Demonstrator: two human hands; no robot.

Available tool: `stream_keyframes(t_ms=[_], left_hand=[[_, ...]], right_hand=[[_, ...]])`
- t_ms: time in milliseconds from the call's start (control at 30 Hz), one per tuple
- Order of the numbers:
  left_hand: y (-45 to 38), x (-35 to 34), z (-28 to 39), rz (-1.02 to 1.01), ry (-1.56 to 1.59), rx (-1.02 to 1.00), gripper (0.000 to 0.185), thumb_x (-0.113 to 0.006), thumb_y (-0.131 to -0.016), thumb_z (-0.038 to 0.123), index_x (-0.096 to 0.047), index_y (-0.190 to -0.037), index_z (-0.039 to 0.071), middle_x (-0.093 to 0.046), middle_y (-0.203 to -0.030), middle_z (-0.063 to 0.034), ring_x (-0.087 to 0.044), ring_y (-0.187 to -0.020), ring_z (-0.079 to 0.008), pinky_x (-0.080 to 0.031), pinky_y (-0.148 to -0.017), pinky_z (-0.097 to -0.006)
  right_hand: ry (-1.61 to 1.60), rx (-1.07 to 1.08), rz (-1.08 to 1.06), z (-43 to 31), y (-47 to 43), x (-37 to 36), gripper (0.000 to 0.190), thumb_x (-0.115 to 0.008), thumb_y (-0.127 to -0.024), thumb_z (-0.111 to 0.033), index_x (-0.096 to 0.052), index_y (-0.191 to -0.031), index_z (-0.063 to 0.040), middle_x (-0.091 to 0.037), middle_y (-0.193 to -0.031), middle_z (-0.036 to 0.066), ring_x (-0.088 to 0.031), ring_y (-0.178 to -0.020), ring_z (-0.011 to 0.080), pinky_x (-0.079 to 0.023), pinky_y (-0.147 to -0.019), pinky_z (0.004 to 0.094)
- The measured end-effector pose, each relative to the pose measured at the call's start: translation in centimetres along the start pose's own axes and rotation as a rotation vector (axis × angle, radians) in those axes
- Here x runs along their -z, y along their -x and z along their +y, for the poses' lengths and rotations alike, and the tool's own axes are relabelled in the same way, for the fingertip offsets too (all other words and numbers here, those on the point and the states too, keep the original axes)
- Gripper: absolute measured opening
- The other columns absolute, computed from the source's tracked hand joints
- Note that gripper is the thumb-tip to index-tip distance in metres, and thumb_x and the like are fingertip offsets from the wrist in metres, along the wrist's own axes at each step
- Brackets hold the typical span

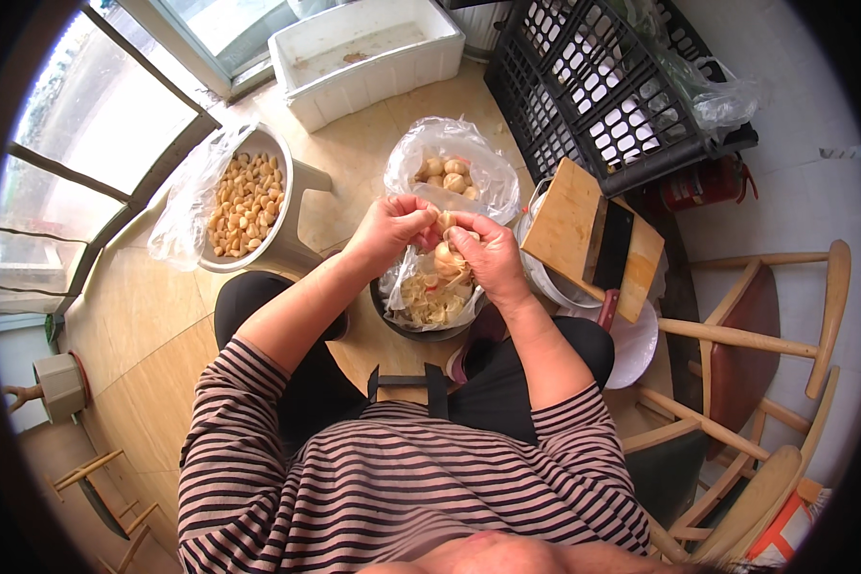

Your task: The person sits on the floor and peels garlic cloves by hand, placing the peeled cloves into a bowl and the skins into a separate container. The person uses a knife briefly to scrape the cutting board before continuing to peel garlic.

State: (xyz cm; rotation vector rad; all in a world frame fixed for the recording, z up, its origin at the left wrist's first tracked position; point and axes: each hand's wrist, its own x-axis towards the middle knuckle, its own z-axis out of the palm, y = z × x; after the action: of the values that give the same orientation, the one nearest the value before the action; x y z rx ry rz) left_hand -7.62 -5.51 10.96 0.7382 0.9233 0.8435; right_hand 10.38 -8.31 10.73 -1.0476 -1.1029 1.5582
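Observation:
My left hand (407, 221) and my right hand (484, 251) meet above a dark bin lined with a plastic bag. Between their fingertips is a garlic clove (445, 221), and a partly peeled garlic bulb (450, 260) hangs just under my right fingers. Papery garlic skins (430, 300) fill the lined bin below. Just beyond my hands, whole garlic bulbs (453, 172) lie in an open clear plastic bag (499, 172). At the left, many separated cloves (247, 204) fill a beige bucket (287, 186) with a plastic bag over its rim.
A white foam box (373, 79) stands by the glass door. To the right are a black plastic crate (581, 93), a wooden board (560, 222) with a cleaver (612, 251) lying on it, a fire extinguisher (703, 185) and wooden chairs (746, 348). A plant pot (61, 387) stands far left.

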Motion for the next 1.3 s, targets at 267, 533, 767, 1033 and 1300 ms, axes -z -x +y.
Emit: stream_keyframes(t_ms=[267,533,767,1033,1300], left_hand=[[0.2,-1.0,-0.2,0.017,-0.206,-0.116,0.013,-0.067,-0.086,0.009,-0.061,-0.093,-0.001,-0.063,-0.08,-0.0025,-0.059,-0.07,-0.009,-0.05,-0.065,-0.0228],[0.2,-0.2,0.1,-0.046,-0.02,-0.007,0.009,-0.063,-0.088,0.01,-0.061,-0.09,0.001,-0.062,-0.08,-0.0019,-0.057,-0.068,-0.0087,-0.048,-0.064,-0.0226],[0.3,-0.3,0.9,-0.067,-0.177,0.118,0.005,-0.061,-0.088,0.007,-0.06,-0.089,0.002,-0.061,-0.082,-0.0015,-0.056,-0.066,-0.0091,-0.048,-0.063,-0.0243],[1.2,-0.2,2.6,-0.243,-1.395,-0.958,0.028,-0.061,-0.069,0.004,-0.068,-0.096,0.008,-0.064,-0.092,-0.006,-0.062,-0.085,-0.0236,-0.052,-0.074,-0.0341],[1.9,2.0,3.5,-0.226,-1.602,-0.908,0.018,-0.06,-0.072,0.011,-0.066,-0.088,0.011,-0.058,-0.081,-0.0025,-0.061,-0.08,-0.0203,-0.052,-0.07,-0.0321]], right_hand=[[0.196,0.064,0.053,0.0,0.2,0.0,0.019,-0.06,-0.089,-0.008,-0.065,-0.104,0.003,-0.068,-0.086,0.004,-0.06,-0.074,0.0056,-0.051,-0.068,0.0215],[0.202,0.108,0.014,0.1,0.2,-0.4,0.014,-0.067,-0.085,-0.009,-0.066,-0.094,0.001,-0.068,-0.084,0.005,-0.061,-0.072,0.0073,-0.05,-0.065,0.0233],[0.337,0.187,-0.049,0.4,0.5,0.3,0.014,-0.066,-0.084,-0.01,-0.065,-0.093,0.001,-0.068,-0.082,0.008,-0.062,-0.072,0.0108,-0.05,-0.066,0.0259],[0.183,-0.091,-0.142,0.8,0.1,0.8,0.017,-0.06,-0.092,-0.016,-0.065,-0.097,-0.001,-0.066,-0.08,-0.001,-0.056,-0.072,0.0029,-0.046,-0.063,0.0204],[0.435,-0.147,-0.213,0.3,0.7,1.2,0.016,-0.066,-0.085,-0.018,-0.066,-0.087,-0.002,-0.065,-0.073,0.004,-0.059,-0.058,0.0121,-0.047,-0.048,0.0263]])
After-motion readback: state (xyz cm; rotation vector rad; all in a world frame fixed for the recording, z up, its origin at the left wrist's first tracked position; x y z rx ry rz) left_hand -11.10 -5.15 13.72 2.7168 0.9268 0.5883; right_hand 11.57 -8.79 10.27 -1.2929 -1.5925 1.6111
